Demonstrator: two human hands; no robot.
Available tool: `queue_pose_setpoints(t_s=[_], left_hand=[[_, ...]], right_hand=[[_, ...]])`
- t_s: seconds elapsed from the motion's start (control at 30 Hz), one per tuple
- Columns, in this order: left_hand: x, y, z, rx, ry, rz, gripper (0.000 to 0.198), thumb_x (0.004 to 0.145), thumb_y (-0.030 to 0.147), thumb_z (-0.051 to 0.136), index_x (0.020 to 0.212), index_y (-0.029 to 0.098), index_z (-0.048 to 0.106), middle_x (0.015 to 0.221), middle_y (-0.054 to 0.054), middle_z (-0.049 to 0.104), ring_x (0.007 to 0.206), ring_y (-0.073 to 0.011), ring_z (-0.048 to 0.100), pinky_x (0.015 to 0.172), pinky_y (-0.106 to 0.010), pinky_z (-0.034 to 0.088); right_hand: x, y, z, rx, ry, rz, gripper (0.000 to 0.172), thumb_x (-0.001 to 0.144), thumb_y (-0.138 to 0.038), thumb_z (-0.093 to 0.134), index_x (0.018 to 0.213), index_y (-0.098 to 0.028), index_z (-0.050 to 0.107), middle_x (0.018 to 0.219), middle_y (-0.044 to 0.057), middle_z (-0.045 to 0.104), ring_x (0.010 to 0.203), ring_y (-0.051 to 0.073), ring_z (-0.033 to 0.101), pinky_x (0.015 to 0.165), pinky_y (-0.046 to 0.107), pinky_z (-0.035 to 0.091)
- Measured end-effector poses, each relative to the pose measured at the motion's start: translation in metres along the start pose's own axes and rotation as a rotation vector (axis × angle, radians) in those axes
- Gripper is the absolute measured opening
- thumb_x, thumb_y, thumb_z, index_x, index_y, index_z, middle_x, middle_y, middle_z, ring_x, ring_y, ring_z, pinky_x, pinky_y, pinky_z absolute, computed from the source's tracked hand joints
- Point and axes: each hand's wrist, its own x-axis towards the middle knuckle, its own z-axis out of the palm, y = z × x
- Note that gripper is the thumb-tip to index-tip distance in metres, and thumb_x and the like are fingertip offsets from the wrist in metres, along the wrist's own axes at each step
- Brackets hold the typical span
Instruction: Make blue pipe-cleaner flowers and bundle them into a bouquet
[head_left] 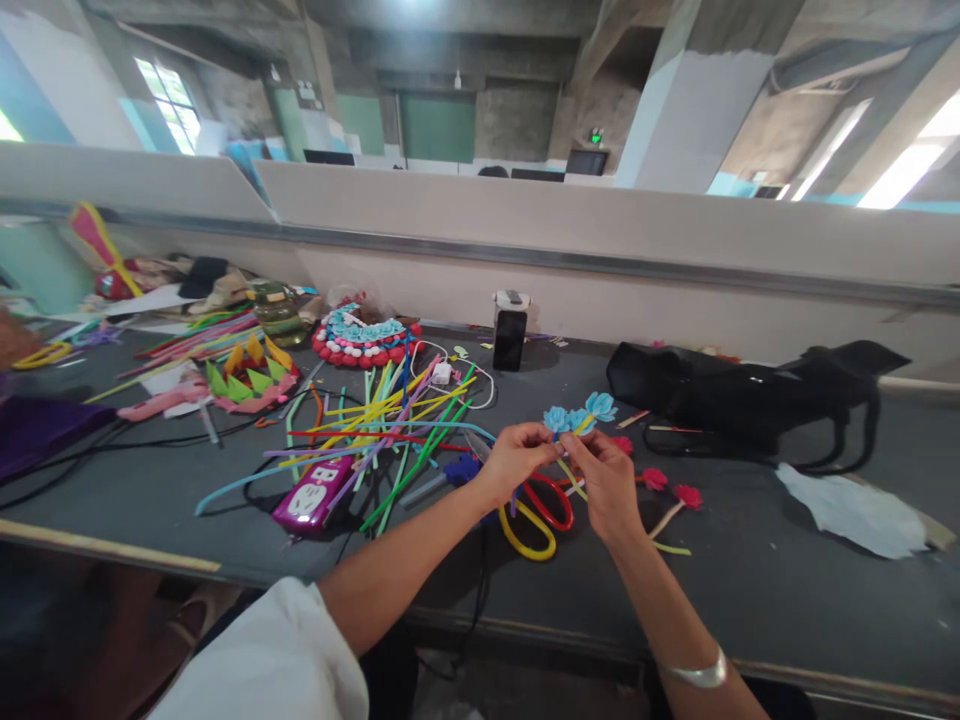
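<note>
The left hand (517, 462) and right hand (606, 480) pinch together at the base of the blue flowers (576, 419) above the counter (720, 600), where a slack grip could let blooms slip apart, or a dropping wrist could catch the yellow loop handle (534, 555) below.

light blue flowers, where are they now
In the head view, right of centre, the light blue flowers are held by the left hand and right hand, left of the black bag.
</note>
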Motion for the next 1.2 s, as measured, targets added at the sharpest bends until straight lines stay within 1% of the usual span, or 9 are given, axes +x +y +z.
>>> queue_pose_setpoints(t_s=[0.13,0.23,0.33,0.47,0.53,0.67,0.83,1.07,1.2], left_hand=[[0.001,0.003,-0.001,-0.067,0.034,-0.021,0.033,0.058,0.036,0.079,0.064,0.012,0.058,0.050,0.007,0.048,0.044,-0.0026,0.035,0.044,-0.019,0.022],[0.004,0.006,-0.006,-0.139,0.061,-0.062,0.031,0.057,0.033,0.079,0.065,0.013,0.057,0.048,0.007,0.047,0.041,-0.0020,0.033,0.041,-0.019,0.017],[0.005,0.009,-0.010,-0.148,-0.015,-0.089,0.030,0.059,0.033,0.079,0.068,0.013,0.058,0.051,0.005,0.050,0.038,-0.0010,0.031,0.039,-0.019,0.014],[0.004,0.009,-0.012,-0.088,-0.126,-0.082,0.034,0.065,0.041,0.075,0.072,0.012,0.060,0.063,0.000,0.060,0.040,-0.0027,0.039,0.038,-0.019,0.018],[0.004,0.007,-0.011,-0.027,-0.139,-0.055,0.034,0.068,0.044,0.072,0.072,0.012,0.059,0.064,0.000,0.060,0.041,-0.0033,0.040,0.038,-0.019,0.020],[0.005,0.003,-0.010,0.065,-0.112,-0.019,0.034,0.071,0.045,0.069,0.069,0.012,0.058,0.053,0.004,0.051,0.040,-0.0026,0.036,0.040,-0.018,0.021],[0.003,0.005,-0.009,-0.059,-0.141,-0.136,0.031,0.068,0.040,0.072,0.071,0.012,0.061,0.049,0.006,0.045,0.038,-0.0018,0.028,0.038,-0.019,0.014],[0.004,0.010,-0.017,-0.247,-0.351,-0.324,0.023,0.068,0.030,0.072,0.074,0.010,0.061,0.048,0.009,0.035,0.036,0.0011,0.015,0.038,-0.019,0.007],[0.005,0.008,-0.015,-0.237,-0.319,-0.321,0.024,0.068,0.030,0.072,0.075,0.011,0.060,0.050,0.009,0.037,0.035,0.0013,0.017,0.037,-0.017,0.008]], right_hand=[[-0.001,-0.006,-0.001,-0.082,-0.167,-0.026,0.028,0.077,-0.043,0.068,0.090,-0.019,0.065,0.082,0.002,0.066,0.073,0.017,0.059,0.061,0.026,0.048],[0.001,-0.007,-0.006,-0.169,-0.271,-0.062,0.031,0.074,-0.041,0.071,0.095,-0.020,0.065,0.079,0.002,0.066,0.070,0.018,0.059,0.058,0.026,0.047],[0.007,-0.002,-0.015,-0.266,-0.248,-0.162,0.030,0.072,-0.037,0.073,0.096,-0.019,0.068,0.071,0.000,0.063,0.065,0.016,0.056,0.063,0.028,0.047],[0.013,-0.001,-0.024,-0.376,-0.220,-0.216,0.025,0.073,-0.036,0.071,0.091,-0.018,0.072,0.070,0.001,0.063,0.063,0.016,0.055,0.062,0.027,0.045],[0.013,-0.003,-0.025,-0.397,-0.227,-0.233,0.025,0.075,-0.037,0.070,0.090,-0.017,0.073,0.072,0.002,0.064,0.063,0.016,0.056,0.061,0.027,0.045],[0.012,-0.009,-0.024,-0.434,-0.228,-0.263,0.021,0.077,-0.035,0.067,0.086,-0.017,0.074,0.072,0.003,0.065,0.063,0.016,0.057,0.059,0.027,0.045],[0.013,-0.010,-0.028,-0.418,-0.223,-0.304,0.013,0.077,-0.031,0.067,0.077,-0.019,0.073,0.075,0.003,0.068,0.068,0.017,0.061,0.063,0.028,0.047],[0.013,-0.011,-0.028,-0.425,-0.235,-0.366,0.011,0.078,-0.028,0.066,0.074,-0.018,0.070,0.071,0.001,0.064,0.065,0.015,0.057,0.061,0.026,0.045],[0.014,-0.010,-0.026,-0.381,-0.230,-0.294,0.013,0.076,-0.030,0.066,0.076,-0.018,0.070,0.071,0.001,0.065,0.064,0.015,0.057,0.061,0.026,0.045]])
